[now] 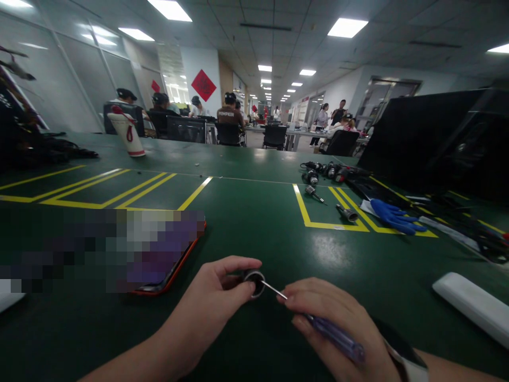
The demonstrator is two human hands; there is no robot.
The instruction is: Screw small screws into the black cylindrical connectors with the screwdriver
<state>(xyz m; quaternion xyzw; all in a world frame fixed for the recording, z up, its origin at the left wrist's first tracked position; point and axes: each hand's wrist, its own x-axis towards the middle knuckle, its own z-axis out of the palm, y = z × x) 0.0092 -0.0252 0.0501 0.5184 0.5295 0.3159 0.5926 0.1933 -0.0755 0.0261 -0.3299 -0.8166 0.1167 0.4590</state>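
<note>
Between the thumb and fingers of my left hand is a small round metal collar, its open end turned to the right. A screwdriver with a clear purple handle lies in my right hand, the fingers wrapped along its handle and shank. Its thin metal shank reaches left, and the tip is at or just inside the collar's opening. The collar's far side is hidden behind my left fingers. Both hands are above the green table.
A phone in a red-edged case lies left of my hands. Several dark tool parts, a metal sleeve and a blue glove lie to the right. A white object sits at the right edge; a paper cup stands far left.
</note>
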